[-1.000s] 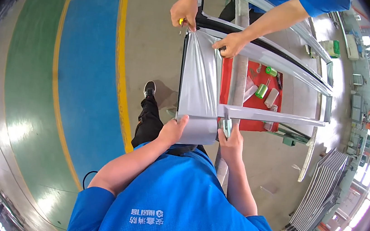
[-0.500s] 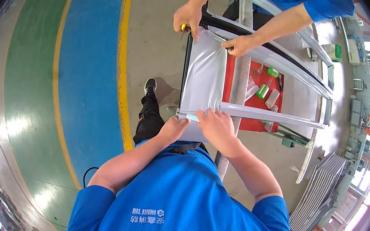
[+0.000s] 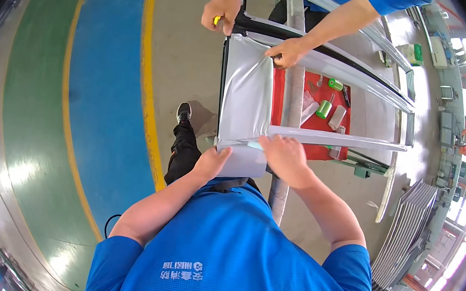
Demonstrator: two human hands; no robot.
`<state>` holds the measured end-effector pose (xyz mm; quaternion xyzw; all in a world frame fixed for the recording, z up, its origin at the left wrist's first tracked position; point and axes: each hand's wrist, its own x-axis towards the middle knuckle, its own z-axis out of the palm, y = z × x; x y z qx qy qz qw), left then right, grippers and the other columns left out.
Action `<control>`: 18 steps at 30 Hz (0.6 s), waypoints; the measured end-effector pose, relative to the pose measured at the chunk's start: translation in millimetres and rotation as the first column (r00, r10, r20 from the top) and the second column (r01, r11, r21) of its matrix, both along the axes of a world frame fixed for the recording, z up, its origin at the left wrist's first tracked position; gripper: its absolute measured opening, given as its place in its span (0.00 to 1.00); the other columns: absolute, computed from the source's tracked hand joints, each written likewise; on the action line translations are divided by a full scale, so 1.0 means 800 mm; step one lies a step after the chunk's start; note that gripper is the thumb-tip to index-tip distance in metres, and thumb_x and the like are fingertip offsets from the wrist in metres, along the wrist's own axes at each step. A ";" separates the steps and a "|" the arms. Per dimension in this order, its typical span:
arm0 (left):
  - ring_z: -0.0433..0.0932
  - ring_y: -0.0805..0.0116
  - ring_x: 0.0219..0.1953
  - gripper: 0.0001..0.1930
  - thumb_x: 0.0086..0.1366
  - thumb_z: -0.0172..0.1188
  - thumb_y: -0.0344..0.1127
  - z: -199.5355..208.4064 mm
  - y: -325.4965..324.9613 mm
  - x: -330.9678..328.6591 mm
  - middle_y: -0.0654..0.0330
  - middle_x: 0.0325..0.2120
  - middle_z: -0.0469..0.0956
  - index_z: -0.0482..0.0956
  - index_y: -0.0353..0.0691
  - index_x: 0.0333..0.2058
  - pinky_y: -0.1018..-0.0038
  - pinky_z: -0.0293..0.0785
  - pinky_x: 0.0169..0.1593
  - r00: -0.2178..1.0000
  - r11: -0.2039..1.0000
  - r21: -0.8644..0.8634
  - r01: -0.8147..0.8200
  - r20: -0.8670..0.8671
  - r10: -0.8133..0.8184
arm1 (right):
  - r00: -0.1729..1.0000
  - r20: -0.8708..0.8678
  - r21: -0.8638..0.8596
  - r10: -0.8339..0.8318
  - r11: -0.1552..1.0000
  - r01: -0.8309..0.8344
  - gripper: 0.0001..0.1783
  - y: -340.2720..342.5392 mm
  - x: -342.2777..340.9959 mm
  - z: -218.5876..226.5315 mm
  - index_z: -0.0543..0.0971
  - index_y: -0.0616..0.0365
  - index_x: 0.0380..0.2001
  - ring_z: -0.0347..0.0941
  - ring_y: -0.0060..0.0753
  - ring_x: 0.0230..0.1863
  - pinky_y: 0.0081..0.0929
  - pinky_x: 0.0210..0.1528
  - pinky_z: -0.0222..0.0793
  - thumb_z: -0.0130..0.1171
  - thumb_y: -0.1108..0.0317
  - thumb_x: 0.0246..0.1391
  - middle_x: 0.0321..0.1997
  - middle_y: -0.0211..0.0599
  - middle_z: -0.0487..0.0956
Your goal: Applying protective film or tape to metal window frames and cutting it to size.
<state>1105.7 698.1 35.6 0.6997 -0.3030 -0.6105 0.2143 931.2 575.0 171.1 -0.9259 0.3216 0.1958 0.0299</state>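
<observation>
A glossy silver-grey film [image 3: 246,92] lies over the near end of a metal frame [image 3: 326,138], creased toward its far right corner. My left hand [image 3: 211,164] is closed at the film's near left corner, thumb on top and the other fingers mostly hidden. My right hand [image 3: 286,160] is closed on a pale blue flat piece [image 3: 254,144], mostly covered by the fingers, at the film's near right edge. A smooth grey flap [image 3: 242,162] hangs between my hands. Opposite, a co-worker's hand [image 3: 285,52] pinches the film, and their other hand [image 3: 223,12] holds a small yellow-handled tool [image 3: 217,20].
Under the frame, a red surface [image 3: 311,111] carries green rolls [image 3: 324,108] and small tools. A padded support bar [image 3: 293,95] runs beneath the frame. Stacked metal profiles [image 3: 400,239] stand at the right. Blue and green floor lanes [image 3: 103,73] lie to the left.
My right hand has shifted slightly right along the film edge with the pale blue piece, widening the gap between my hands. More of the grey flap shows. The whole view has shifted a little.
</observation>
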 end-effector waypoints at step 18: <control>0.78 0.41 0.45 0.38 0.60 0.49 0.64 0.030 -0.021 0.032 0.35 0.37 0.79 0.79 0.23 0.38 0.57 0.72 0.50 0.948 0.977 0.045 0.206 0.237 -0.211 | 0.780 0.130 0.382 -0.612 0.757 0.531 0.15 0.033 -0.079 -0.005 0.71 0.52 0.38 0.75 0.54 0.41 0.48 0.42 0.70 0.57 0.54 0.55 0.37 0.44 0.78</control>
